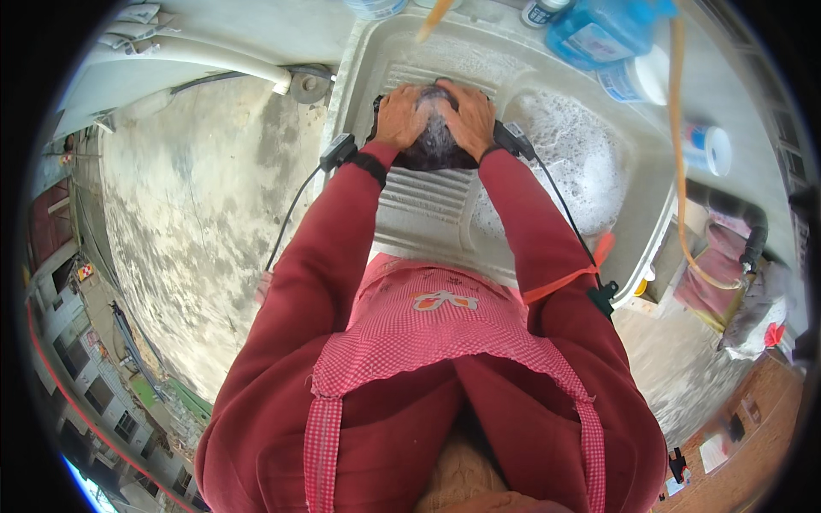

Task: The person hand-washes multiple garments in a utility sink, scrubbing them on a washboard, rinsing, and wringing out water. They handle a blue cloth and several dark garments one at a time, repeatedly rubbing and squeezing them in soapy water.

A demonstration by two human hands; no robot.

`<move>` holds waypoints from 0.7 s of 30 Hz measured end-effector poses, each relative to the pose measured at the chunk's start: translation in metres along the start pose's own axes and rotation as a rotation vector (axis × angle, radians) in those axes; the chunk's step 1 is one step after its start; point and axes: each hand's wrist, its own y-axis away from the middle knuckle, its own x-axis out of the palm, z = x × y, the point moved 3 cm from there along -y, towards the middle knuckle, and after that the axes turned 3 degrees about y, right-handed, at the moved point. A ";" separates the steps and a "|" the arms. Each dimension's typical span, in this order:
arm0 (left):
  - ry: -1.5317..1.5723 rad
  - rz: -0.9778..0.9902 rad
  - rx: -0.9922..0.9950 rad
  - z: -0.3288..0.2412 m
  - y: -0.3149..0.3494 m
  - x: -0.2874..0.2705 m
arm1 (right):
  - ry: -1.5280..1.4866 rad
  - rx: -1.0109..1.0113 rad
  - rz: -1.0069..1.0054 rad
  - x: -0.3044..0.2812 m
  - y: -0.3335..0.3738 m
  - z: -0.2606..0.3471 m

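Hands [434,115] on dark cloth [436,145], suds [569,145] beside

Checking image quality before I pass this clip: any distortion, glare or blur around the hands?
Head view: strong fisheye bending, the sink rim curving and a black border around the frame; even daylight, no harsh glare; left hand and right hand on the dark soapy cloth look reasonably sharp; the suds are bright, nearly washed out.

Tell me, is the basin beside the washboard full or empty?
Full, at least partly: the basin holds white foamy suds across its surface. How deep the water is cannot be told. Both hands press a dark cloth on the ribbed washboard.
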 end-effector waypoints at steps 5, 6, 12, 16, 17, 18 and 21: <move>0.097 -0.039 0.258 -0.060 0.099 -0.045 | -0.090 -0.319 0.064 -0.053 0.104 0.069; 0.002 -0.042 0.313 -0.062 0.108 -0.041 | -0.060 -0.431 0.014 -0.052 0.113 0.070; -0.161 -0.092 0.082 0.021 0.013 0.030 | 0.144 -0.140 -0.027 0.017 0.006 -0.016; -0.188 -0.136 0.019 0.013 0.005 0.015 | 0.113 -0.013 -0.137 0.004 -0.003 -0.001; 0.025 -0.025 -0.006 0.004 0.016 0.002 | -0.013 0.009 -0.038 -0.006 0.015 0.012; 0.140 0.006 0.008 -0.011 0.032 -0.011 | -0.160 0.015 0.038 -0.020 0.033 0.024; 0.141 -0.053 0.239 -0.061 0.099 -0.045 | -0.072 -0.221 0.042 -0.054 0.106 0.061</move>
